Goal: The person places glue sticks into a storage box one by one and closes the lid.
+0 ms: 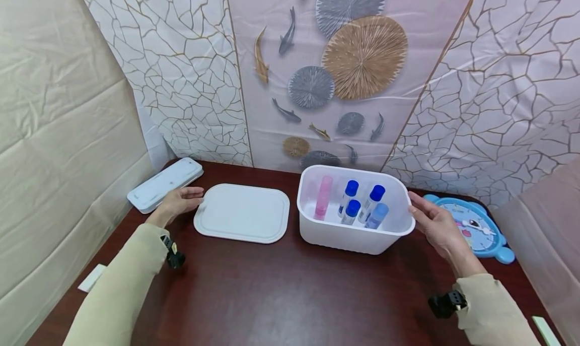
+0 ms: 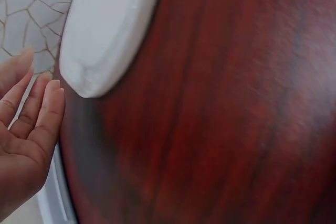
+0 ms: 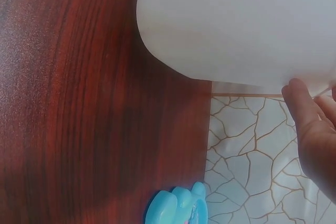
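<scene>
A white plastic bin (image 1: 344, 237) stands upright at the back right of the table. Inside it several glue sticks stand: a pink one (image 1: 323, 197), a light blue one (image 1: 377, 216) and clear ones with dark blue caps (image 1: 378, 193). My right hand (image 1: 438, 226) touches the bin's right end, its thumb and fingers fairly straight at the rim; in the right wrist view the thumb (image 3: 302, 100) meets the white wall. Left of the bin lies a flat white lid (image 1: 242, 212). Beside the lid's left edge is my left hand (image 1: 178, 204), fingers loosely extended and holding nothing.
A white pencil case (image 1: 165, 185) lies behind the left hand. To the right of the bin is a blue animal-shaped clock (image 1: 476, 227). Small pale pieces lie at the left (image 1: 92, 278) and right (image 1: 546, 331) table edges. Patterned cloth hangs behind the table.
</scene>
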The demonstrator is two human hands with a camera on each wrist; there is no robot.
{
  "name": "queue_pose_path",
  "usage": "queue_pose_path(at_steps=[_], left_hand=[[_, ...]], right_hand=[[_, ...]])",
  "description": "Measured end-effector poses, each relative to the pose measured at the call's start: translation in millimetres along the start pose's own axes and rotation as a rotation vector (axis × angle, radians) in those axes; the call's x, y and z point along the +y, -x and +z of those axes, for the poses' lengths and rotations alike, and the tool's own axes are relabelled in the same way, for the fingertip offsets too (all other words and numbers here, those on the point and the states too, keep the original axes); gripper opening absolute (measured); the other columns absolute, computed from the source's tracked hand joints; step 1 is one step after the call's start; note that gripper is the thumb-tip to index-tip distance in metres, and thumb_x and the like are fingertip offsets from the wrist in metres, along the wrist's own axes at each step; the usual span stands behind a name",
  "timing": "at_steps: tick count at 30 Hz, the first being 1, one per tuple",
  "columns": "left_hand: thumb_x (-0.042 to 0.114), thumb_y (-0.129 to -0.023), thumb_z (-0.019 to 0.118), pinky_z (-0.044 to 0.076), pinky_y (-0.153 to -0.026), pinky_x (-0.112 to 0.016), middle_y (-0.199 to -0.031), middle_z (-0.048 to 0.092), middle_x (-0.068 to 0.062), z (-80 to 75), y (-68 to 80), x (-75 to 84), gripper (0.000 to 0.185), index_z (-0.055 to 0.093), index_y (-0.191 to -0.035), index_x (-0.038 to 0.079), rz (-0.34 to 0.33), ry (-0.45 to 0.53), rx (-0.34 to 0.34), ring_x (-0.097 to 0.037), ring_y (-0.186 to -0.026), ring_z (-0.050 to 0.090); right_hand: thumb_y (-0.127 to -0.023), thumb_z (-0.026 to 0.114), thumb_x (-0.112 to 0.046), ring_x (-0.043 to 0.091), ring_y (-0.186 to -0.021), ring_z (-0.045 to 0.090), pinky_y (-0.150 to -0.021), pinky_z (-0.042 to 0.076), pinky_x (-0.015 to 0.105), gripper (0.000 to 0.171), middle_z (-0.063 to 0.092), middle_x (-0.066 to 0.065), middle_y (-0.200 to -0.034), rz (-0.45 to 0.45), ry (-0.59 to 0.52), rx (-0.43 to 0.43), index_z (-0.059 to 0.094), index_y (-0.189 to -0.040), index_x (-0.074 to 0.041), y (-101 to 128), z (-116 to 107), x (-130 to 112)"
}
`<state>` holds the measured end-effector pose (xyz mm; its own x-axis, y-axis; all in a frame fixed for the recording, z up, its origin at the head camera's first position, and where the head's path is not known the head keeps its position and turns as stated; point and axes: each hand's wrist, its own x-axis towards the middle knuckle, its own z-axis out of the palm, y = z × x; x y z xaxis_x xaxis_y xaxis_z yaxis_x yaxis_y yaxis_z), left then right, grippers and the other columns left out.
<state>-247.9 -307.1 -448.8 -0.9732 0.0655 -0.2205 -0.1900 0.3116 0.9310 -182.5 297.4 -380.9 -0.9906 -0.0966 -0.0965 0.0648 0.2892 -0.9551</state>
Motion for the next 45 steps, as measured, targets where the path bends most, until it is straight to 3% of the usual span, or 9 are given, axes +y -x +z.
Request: queue_pose_path(at_steps=[9, 16, 22, 26, 34, 37, 40, 42, 45], left_hand=[[0.007, -0.087, 0.065, 0.050, -0.071, -0.013, -0.116, 0.063, -0.012, 3.9, -2.2, -12.9, 0.052, 0.046, -0.133, -0.008, -0.050, -0.051, 0.059, 0.008, -0.079, 0.055], [0.004, -0.087, 0.065, 0.051, -0.068, -0.014, -0.115, 0.062, -0.021, 8.2, -3.4, -12.2, 0.046, 0.050, -0.128, -0.008, -0.057, -0.137, 0.107, 0.007, -0.074, 0.054], [0.001, -0.085, 0.064, 0.052, -0.063, -0.016, -0.083, 0.066, 0.002, 9.4, -4.2, -8.3, 0.038, 0.056, -0.121, -0.009, -0.104, -0.151, 0.165, 0.003, -0.068, 0.057], [0.005, -0.086, 0.064, 0.053, -0.061, -0.017, -0.076, 0.065, 0.007, 9.6, -4.6, -8.0, 0.034, 0.059, -0.117, -0.008, -0.129, -0.180, 0.176, 0.001, -0.066, 0.059], [0.007, -0.088, 0.061, 0.054, -0.064, -0.020, -0.098, 0.065, -0.016, 9.8, 2.3, -2.2, 0.033, 0.059, -0.116, -0.012, -0.105, -0.238, 0.141, -0.001, -0.069, 0.059], [0.007, -0.090, 0.059, 0.055, -0.067, -0.022, -0.103, 0.064, -0.020, 8.5, 4.4, 0.5, 0.034, 0.056, -0.117, -0.013, -0.095, -0.249, 0.121, -0.002, -0.070, 0.059], [0.006, -0.091, 0.057, 0.056, -0.068, -0.023, -0.100, 0.064, -0.018, 6.2, 5.9, 3.2, 0.035, 0.054, -0.119, -0.014, -0.096, -0.248, 0.111, -0.001, -0.069, 0.057], [0.005, -0.091, 0.056, 0.055, -0.068, -0.023, -0.099, 0.065, -0.017, 4.2, 6.8, 4.8, 0.035, 0.052, -0.120, -0.014, -0.100, -0.237, 0.102, 0.000, -0.069, 0.057], [0.006, -0.092, 0.055, 0.055, -0.069, -0.021, -0.104, 0.062, -0.016, 1.0, 7.9, 6.5, 0.037, 0.050, -0.123, -0.014, -0.115, -0.205, 0.087, -0.001, -0.073, 0.057]], right_hand=[[-0.095, 0.055, -0.027, -0.013, -0.096, 0.057, -0.077, 0.050, 0.010, 0.066, 0.026, 0.016, -0.153, 0.003, -0.084, 0.005, 0.022, -0.148, -0.005, 1.0, 0.1, -0.8], [-0.095, 0.054, -0.028, -0.015, -0.095, 0.055, -0.077, 0.050, 0.010, 0.066, 0.019, 0.024, -0.152, 0.007, -0.046, 0.006, 0.021, -0.148, -0.005, -0.1, 0.8, -0.2], [-0.096, 0.052, -0.030, -0.016, -0.095, 0.054, -0.078, 0.050, 0.010, 0.066, 0.018, 0.027, -0.151, 0.003, 0.004, 0.019, 0.021, -0.148, -0.004, -0.5, 0.8, -0.6], [-0.096, 0.050, -0.033, -0.017, -0.094, 0.053, -0.078, 0.050, 0.010, 0.065, 0.021, 0.028, -0.150, 0.009, 0.058, 0.030, 0.022, -0.148, -0.004, -0.3, 0.5, -0.3], [-0.096, 0.048, -0.040, -0.013, -0.100, 0.051, -0.080, 0.050, 0.012, 0.068, 0.024, 0.026, -0.150, 0.022, 0.069, 0.080, 0.022, -0.149, -0.006, 2.2, 0.9, 1.5], [-0.094, 0.053, -0.035, -0.007, -0.099, 0.058, -0.079, 0.051, 0.014, 0.064, 0.043, 0.019, -0.143, -0.043, -0.082, 0.195, 0.030, -0.146, -0.005, 3.6, 1.4, 6.5], [-0.091, 0.060, -0.024, -0.001, -0.091, 0.065, -0.077, 0.052, 0.016, 0.055, 0.064, 0.005, -0.120, -0.133, -0.300, 0.357, 0.043, -0.139, -0.002, 7.3, 7.3, 1.3], [-0.089, 0.063, -0.017, 0.004, -0.088, 0.067, -0.074, 0.053, 0.016, 0.047, 0.068, -0.003, -0.103, -0.184, -0.443, 0.458, 0.051, -0.132, -0.001, 10.8, 13.7, -8.3], [-0.087, 0.065, -0.011, 0.009, -0.086, 0.068, -0.073, 0.053, 0.017, 0.039, 0.069, 0.001, -0.097, -0.217, -0.566, 0.565, 0.058, -0.123, -0.001, 15.9, 26.6, -30.2]])
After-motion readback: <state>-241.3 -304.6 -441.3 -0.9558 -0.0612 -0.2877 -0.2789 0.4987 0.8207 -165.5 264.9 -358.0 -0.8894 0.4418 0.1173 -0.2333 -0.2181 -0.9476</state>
